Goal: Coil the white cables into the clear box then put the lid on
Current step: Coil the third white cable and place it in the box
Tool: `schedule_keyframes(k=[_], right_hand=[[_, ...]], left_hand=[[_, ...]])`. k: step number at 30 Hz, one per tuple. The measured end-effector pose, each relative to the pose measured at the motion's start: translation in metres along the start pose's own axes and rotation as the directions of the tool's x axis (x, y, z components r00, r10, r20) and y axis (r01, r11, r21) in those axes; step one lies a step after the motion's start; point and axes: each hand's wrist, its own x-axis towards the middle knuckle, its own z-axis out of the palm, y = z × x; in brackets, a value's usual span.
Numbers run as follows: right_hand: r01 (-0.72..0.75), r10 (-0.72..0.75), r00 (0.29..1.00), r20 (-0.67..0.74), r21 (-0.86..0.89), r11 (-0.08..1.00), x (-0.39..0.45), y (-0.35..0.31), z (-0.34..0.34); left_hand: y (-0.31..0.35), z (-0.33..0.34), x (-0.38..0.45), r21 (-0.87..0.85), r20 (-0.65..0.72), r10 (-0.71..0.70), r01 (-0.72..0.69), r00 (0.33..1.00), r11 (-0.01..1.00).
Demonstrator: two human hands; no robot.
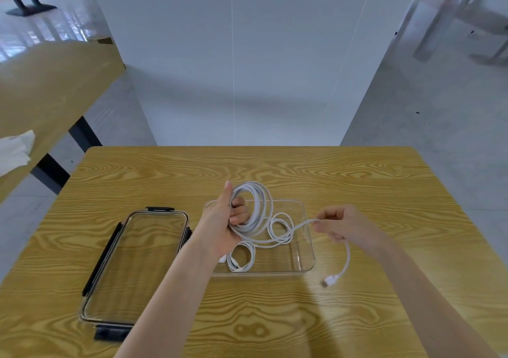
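Left hand [228, 220] gripped the coiled white cable [255, 209] above the clear box [306, 247], while the right hand [341, 224] pinched its loose tail (plug dangling rightward).

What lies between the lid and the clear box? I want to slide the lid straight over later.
In the head view, the left hand and its forearm cross the gap between lid and clear box; otherwise bare tabletop.

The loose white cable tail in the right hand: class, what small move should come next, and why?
Probably wrap the loose tail once more onto the white cable coil gripped by the left hand. The right hand pinches slack, and the plug dangles outside the clear plastic box.
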Motion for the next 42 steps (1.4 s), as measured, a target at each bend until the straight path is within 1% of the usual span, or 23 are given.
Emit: schedule_keyframes(k=[3, 5, 6, 7, 8, 10, 11, 12, 13, 14, 16, 17, 19, 20, 22, 24, 27, 29, 35, 37, 39, 40, 42], right_hand=[[0.015, -0.081, 0.982, -0.171, -0.357, 0.934, 0.002, 0.008, -0.017], [-0.021, -0.147, 0.958, -0.245, -0.575, 0.818, 0.007, 0.017, -0.024], [-0.055, -0.179, 0.943, -0.282, -0.660, 0.749, 0.010, 0.020, -0.024], [-0.081, -0.207, 0.925, -0.318, -0.697, 0.713, 0.011, 0.020, -0.022], [-0.085, -0.229, 0.908, -0.351, -0.690, 0.719, 0.012, 0.019, -0.019], [-0.042, -0.212, 0.899, -0.383, -0.557, 0.829, 0.016, 0.017, -0.009], [-0.001, -0.172, 0.909, -0.379, -0.414, 0.910, 0.017, 0.015, -0.003], [0.048, -0.127, 0.926, -0.355, -0.221, 0.974, 0.018, 0.013, 0.002], [0.090, -0.088, 0.945, -0.315, -0.007, 0.996, 0.019, 0.009, 0.009], [0.115, -0.061, 0.964, -0.259, 0.200, 0.973, 0.020, 0.005, 0.016], [0.097, -0.042, 0.993, -0.111, 0.557, 0.825, 0.021, 0.001, 0.029], [0.059, -0.037, 0.998, -0.047, 0.688, 0.724, 0.021, 0.000, 0.035], [0.002, -0.049, 0.998, 0.032, 0.823, 0.569, 0.019, 0.001, 0.045], [-0.009, -0.046, 0.998, 0.040, 0.845, 0.535, 0.018, 0.001, 0.048], [-0.015, -0.012, 1.000, 0.026, 0.854, 0.520, 0.015, 0.003, 0.053], [0.005, 0.039, 0.999, -0.028, 0.868, 0.497, 0.013, 0.004, 0.058], [0.035, 0.087, 0.993, -0.074, 0.922, 0.387, 0.013, 0.007, 0.065], [0.014, 0.089, 0.995, -0.047, 0.941, 0.337, 0.013, 0.006, 0.072], [-0.130, -0.022, 0.989, 0.144, 0.943, 0.306, 0.012, -0.002, 0.085], [-0.173, -0.024, 0.982, 0.187, 0.943, 0.285, 0.015, -0.003, 0.083], [-0.195, -0.013, 0.978, 0.209, 0.928, 0.317, 0.017, -0.003, 0.079], [-0.195, -0.030, 0.974, 0.222, 0.907, 0.373, 0.018, -0.002, 0.077], [-0.172, -0.103, 0.959, 0.265, 0.828, 0.533, 0.020, -0.002, 0.071]], left_hand=[[0.012, 0.000, -0.002, -0.025, -0.026, 0.064, -0.064, 0.998, 0.998], [0.013, 0.004, -0.003, -0.029, -0.045, 0.100, -0.101, 0.994, 0.994], [0.011, 0.006, -0.003, -0.016, -0.051, 0.107, -0.108, 0.993, 0.994], [0.009, 0.007, -0.003, 0.004, -0.057, 0.108, -0.108, 0.993, 0.994], [0.006, 0.009, -0.003, 0.027, -0.062, 0.105, -0.103, 0.993, 0.994], [-0.002, 0.011, -0.003, 0.077, -0.069, 0.096, -0.091, 0.993, 0.993], [-0.006, 0.012, -0.003, 0.096, -0.073, 0.094, -0.087, 0.993, 0.992], [-0.009, 0.013, -0.002, 0.109, -0.076, 0.090, -0.081, 0.993, 0.991], [-0.013, 0.014, -0.002, 0.120, -0.078, 0.081, -0.072, 0.994, 0.990], [-0.016, 0.015, -0.001, 0.132, -0.077, 0.074, -0.063, 0.994, 0.989], [-0.019, 0.015, 0.000, 0.162, -0.077, 0.078, -0.064, 0.994, 0.985], [-0.020, 0.015, 0.001, 0.173, -0.083, 0.090, -0.074, 0.993, 0.982], [-0.019, 0.013, 0.002, 0.186, -0.090, 0.121, -0.103, 0.989, 0.977], [-0.019, 0.012, 0.002, 0.191, -0.090, 0.137, -0.117, 0.987, 0.974], [-0.018, 0.009, 0.003, 0.192, -0.094, 0.161, -0.141, 0.982, 0.971], [-0.016, 0.005, 0.006, 0.167, -0.101, 0.167, -0.149, 0.981, 0.975], [-0.015, 0.002, 0.008, 0.143, -0.112, 0.160, -0.144, 0.981, 0.979], [-0.016, 0.000, 0.010, 0.134, -0.124, 0.147, -0.130, 0.981, 0.982], [-0.020, -0.006, 0.018, 0.073, -0.135, 0.063, -0.053, 0.989, 0.996], [-0.021, -0.009, 0.018, 0.072, -0.126, 0.047, -0.039, 0.991, 0.997], [-0.022, -0.009, 0.018, 0.103, -0.119, 0.053, -0.041, 0.991, 0.994], [-0.022, -0.008, 0.018, 0.123, -0.120, 0.059, -0.044, 0.991, 0.991], [-0.022, -0.006, 0.018, 0.145, -0.133, 0.070, -0.050, 0.989, 0.988]])
